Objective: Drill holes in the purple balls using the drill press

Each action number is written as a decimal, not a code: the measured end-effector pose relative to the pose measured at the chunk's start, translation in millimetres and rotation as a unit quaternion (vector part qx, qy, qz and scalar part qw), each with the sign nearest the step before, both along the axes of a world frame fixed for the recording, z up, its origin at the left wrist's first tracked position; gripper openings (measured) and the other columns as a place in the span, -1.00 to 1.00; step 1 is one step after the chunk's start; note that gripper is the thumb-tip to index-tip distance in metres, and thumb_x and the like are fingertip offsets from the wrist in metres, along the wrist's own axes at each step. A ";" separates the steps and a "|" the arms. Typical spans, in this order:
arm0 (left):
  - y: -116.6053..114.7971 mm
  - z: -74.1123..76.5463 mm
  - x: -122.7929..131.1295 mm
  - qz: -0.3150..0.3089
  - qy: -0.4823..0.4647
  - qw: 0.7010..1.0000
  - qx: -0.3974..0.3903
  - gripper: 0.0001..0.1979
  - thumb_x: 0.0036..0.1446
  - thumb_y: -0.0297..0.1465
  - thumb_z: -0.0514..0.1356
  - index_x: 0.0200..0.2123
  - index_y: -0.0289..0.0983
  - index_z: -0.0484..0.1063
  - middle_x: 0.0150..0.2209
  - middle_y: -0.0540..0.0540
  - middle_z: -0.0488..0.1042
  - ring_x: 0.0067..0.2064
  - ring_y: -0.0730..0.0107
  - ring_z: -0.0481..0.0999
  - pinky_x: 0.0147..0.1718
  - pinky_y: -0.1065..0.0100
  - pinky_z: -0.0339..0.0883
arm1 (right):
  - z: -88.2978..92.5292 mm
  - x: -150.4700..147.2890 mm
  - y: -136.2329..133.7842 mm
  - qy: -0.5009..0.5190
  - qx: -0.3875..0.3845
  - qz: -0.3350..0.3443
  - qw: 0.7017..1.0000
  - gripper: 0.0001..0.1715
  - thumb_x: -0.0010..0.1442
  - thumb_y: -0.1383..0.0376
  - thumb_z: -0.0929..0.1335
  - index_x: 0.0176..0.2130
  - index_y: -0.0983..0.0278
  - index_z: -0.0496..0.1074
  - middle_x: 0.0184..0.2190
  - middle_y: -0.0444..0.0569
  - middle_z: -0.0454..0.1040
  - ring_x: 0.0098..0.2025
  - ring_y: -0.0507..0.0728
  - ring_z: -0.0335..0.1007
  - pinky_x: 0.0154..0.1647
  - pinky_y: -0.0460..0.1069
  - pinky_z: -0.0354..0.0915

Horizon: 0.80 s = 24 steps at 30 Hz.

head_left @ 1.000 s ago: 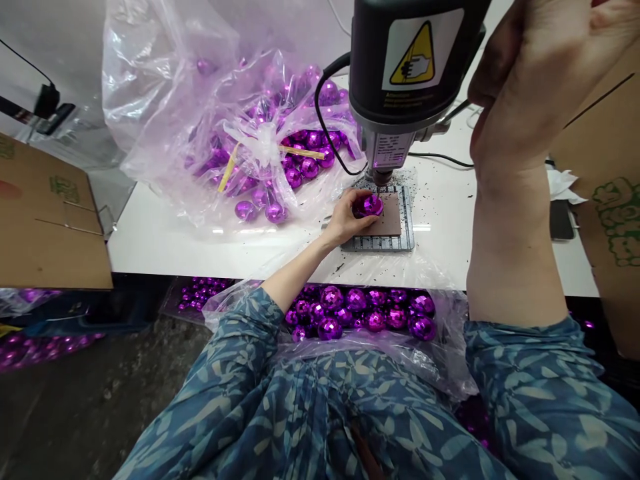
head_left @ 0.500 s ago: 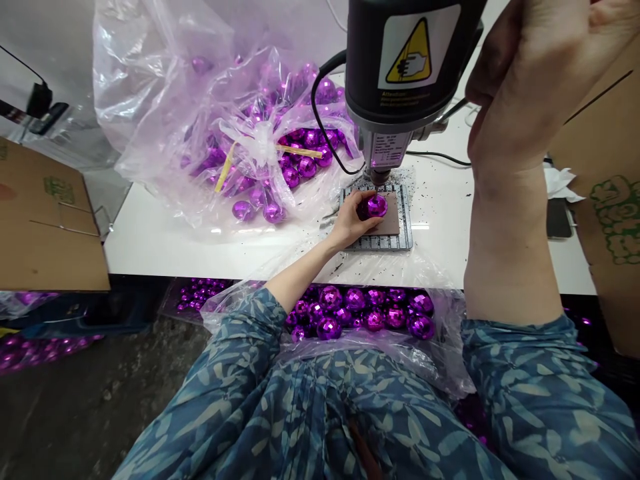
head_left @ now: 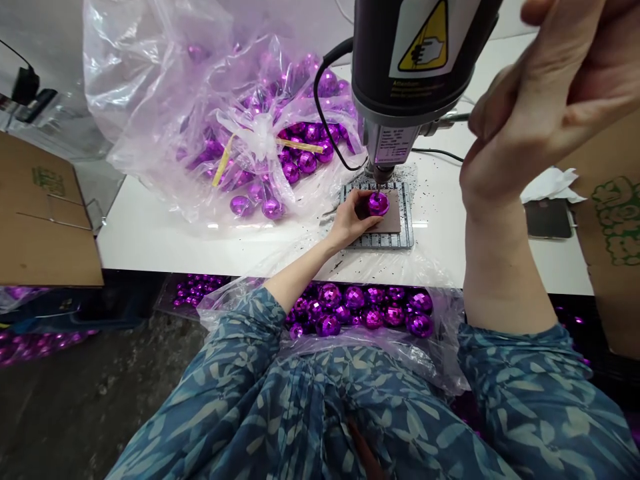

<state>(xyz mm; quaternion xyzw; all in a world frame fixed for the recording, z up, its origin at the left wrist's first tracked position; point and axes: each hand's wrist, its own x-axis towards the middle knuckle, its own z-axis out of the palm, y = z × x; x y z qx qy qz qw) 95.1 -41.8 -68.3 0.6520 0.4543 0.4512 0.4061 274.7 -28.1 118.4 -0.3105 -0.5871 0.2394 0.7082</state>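
As the drill chuck [head_left: 383,175] stands over the purple ball [head_left: 379,204], the left hand [head_left: 350,219] holds from the side

Because the ball is round and faceted, it offers no long axis; the governing relation is instead vertical, the ball lying beneath the chuck and resting, so far as can be judged, on the brown board [head_left: 393,222] of the slotted base plate [head_left: 407,235]. Whether the bit touches it is too small to tell. From the palm, the ball lies toward the person's right, closed in between thumb and fingers, so that its far side is uncovered. Of the two hands, the left is plainly the nearer. The right hand [head_left: 543,113] is raised beside the black drill housing [head_left: 373,80], where a metal lever [head_left: 457,118] runs up to its fingers; since the view's edge crops this hand, the firmness of its hold cannot be told.

Compared with half a second earlier, the left hand and ball have barely altered their place over the board. The right wrist, by contrast, sits lower in view and farther left, with the hand turned and its fingers more spread. Beyond the forearm, the dark phone [head_left: 549,219], formerly half hidden, shows almost whole beneath the crumpled white tissue [head_left: 553,185]. Loose purple balls [head_left: 329,325] lie below the table edge, nearer the person.
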 end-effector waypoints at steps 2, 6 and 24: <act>0.6 -0.6 -0.4 -0.001 0.000 1.000 0.000 -0.46 0.06 -0.33 0.54 0.06 -0.19 0.43 0.07 -0.21 0.62 0.16 -0.01 0.62 0.27 -0.13 0.49 | -8.0 0.1 -3.9 0.004 0.008 -0.006 1.000 -0.28 0.39 -0.12 0.05 0.01 0.36 0.39 -0.03 -0.13 0.50 0.06 -0.22 0.58 -0.20 -0.41 0.28; 1.3 -2.6 -0.7 0.005 0.005 1.000 0.001 -0.45 0.05 -0.32 0.55 0.06 -0.17 0.44 0.07 -0.19 0.61 0.16 0.00 0.61 0.26 -0.11 0.48 | -19.1 -5.6 -7.9 0.028 0.050 -0.041 0.997 -0.29 0.38 -0.13 0.08 -0.10 0.41 0.40 -0.16 -0.17 0.49 -0.22 -0.32 0.52 -0.33 -0.40 0.13; 4.2 -6.6 -1.3 -0.001 -0.001 1.000 -0.001 -0.45 0.05 -0.33 0.56 0.07 -0.19 0.46 0.08 -0.21 0.61 0.21 -0.04 0.59 0.30 -0.13 0.43 | -82.1 0.5 19.2 0.034 0.190 -0.137 0.972 -0.37 0.42 -0.18 0.15 -0.27 0.33 0.25 -0.67 -0.23 -0.04 -0.66 -0.22 -0.10 -0.52 -0.18 0.00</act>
